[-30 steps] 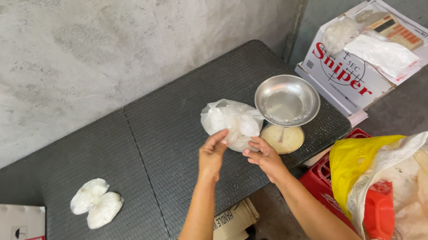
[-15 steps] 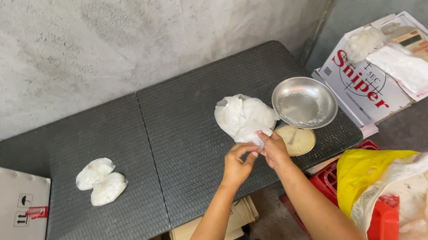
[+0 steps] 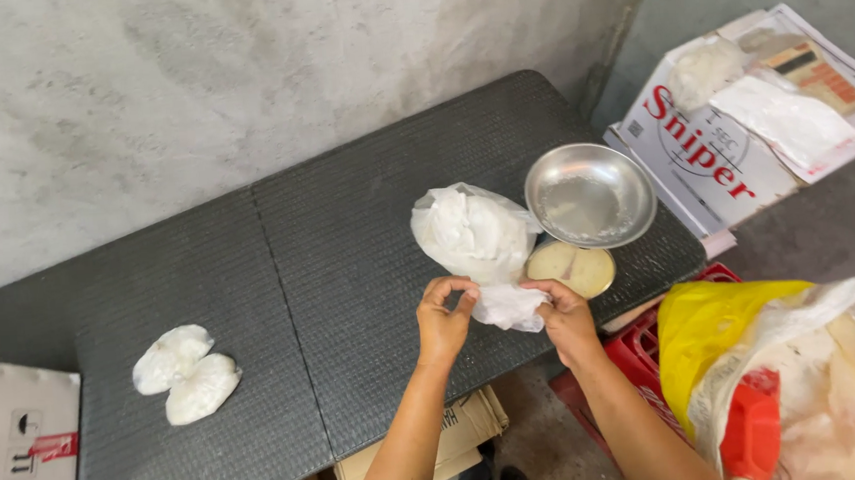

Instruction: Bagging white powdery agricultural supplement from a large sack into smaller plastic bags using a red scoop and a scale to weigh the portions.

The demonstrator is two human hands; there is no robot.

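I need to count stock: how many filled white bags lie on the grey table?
3: two tied bags lie together at the table's left, and one bag sits by the metal pan, its neck held by both hands. None seem hidden.

Both forearms reach up from below; the left hand (image 3: 443, 321) and right hand (image 3: 565, 319) pinch closed, thumbs seemingly opposing forefingers.

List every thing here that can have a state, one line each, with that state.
Filled clear plastic bag of white powder: on the table, neck gathered and twisted.
Left hand: grip pinched on the bag's neck.
Right hand: grip closed on the bag's neck.
Round steel scale pan: upright, only a faint white residue inside.
Two small white packed bags: closed, lying together, touching.
Dark grey woven table: unfolded flat.
Large plastic sack with yellow lining: mouth open.
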